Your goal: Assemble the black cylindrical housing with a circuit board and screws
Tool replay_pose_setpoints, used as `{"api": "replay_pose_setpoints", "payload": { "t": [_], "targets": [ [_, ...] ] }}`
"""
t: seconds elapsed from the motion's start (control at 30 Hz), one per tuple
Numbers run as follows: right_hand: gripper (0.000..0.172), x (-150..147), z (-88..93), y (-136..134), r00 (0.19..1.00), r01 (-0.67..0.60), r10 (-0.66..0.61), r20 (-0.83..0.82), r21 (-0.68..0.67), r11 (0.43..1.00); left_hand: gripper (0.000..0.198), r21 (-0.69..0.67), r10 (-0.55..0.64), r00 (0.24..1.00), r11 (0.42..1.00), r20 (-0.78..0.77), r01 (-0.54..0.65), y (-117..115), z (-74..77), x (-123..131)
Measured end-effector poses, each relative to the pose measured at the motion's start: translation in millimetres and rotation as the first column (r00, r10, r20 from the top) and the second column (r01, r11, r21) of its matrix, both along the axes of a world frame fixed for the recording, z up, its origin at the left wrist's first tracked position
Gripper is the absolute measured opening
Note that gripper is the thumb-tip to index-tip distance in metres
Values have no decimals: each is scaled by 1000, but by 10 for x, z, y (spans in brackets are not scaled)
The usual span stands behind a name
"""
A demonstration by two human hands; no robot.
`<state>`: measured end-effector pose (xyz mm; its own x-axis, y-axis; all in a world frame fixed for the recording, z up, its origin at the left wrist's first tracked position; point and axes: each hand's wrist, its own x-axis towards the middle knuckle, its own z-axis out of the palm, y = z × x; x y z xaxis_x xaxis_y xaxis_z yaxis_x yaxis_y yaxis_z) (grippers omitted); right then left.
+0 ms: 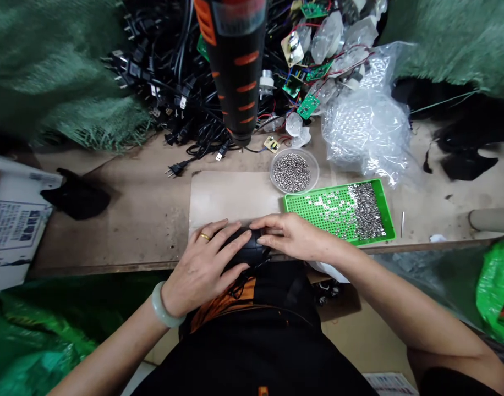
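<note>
A dark, rounded plastic housing (254,250) lies at the front edge of the table, partly covered by my fingers; its exact kind is hidden. My left hand (213,261), with a ring and a pale bangle, grips it from the left. Thumb and fingers of my right hand (283,234) press on its right upper side. Beneath and behind it lies a flat cardboard sheet (229,192). A thin dark cord seems to hang below the housing near my lap.
A black and orange power screwdriver (239,77) hangs above the table. A round tub of screws (293,171) and a green tray (291,204) with small metal parts stand to the right. Behind are power cords (177,104), circuit boards (308,105) and a plastic bag (367,126).
</note>
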<state>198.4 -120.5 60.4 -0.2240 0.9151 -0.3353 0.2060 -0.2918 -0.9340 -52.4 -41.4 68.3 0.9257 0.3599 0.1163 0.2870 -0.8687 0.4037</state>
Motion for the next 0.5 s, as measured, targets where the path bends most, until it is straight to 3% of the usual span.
{"api": "replay_pose_setpoints", "payload": {
  "t": [0.23,0.5],
  "targets": [
    [42,6,37,0,996,-85,83,28,44,995,70,64,-18,999,998,30,16,-11,-106,9],
    [40,-8,-21,-32,999,-14,16,-33,51,999,73,32,-45,991,999,125,41,21,-213,13]
  ]
}}
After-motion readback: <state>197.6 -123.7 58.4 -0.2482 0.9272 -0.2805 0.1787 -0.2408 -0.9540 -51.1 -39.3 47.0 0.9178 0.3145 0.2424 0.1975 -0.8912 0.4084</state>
